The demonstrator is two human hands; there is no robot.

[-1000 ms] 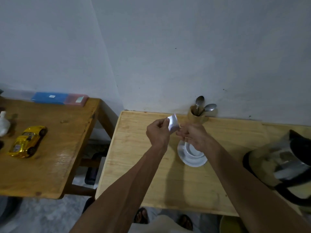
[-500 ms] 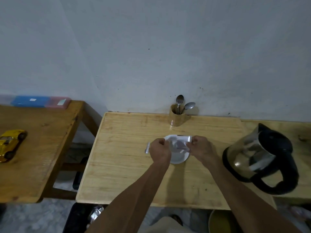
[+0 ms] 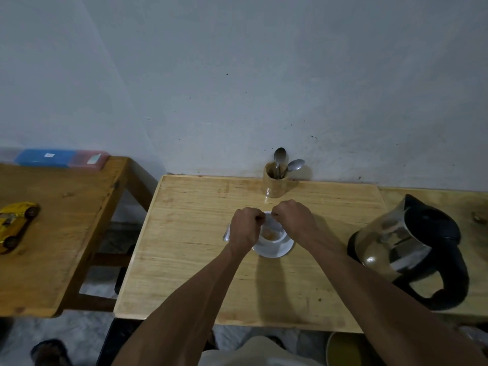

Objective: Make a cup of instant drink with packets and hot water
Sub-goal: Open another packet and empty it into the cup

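A white cup (image 3: 274, 235) stands on a white saucer (image 3: 274, 250) in the middle of the light wooden table (image 3: 200, 260). Brown powder lies in the bottom of the cup. My left hand (image 3: 244, 228) and my right hand (image 3: 293, 220) are both pinched on a white packet (image 3: 270, 220) held right over the cup's far rim. A torn strip of packet (image 3: 226, 233) sticks out under my left hand. A glass kettle (image 3: 406, 247) with a black handle stands at the right.
A wooden holder (image 3: 274, 183) with two spoons stands against the wall behind the cup. A darker table (image 3: 60, 233) at the left carries a yellow toy car (image 3: 15, 225) and a blue and pink box (image 3: 60, 158). A yellow bin (image 3: 348, 350) sits below.
Both hands came down from chest height with the packet to just above the cup. Brown powder now shows in the cup. The camera view shifted right and down.
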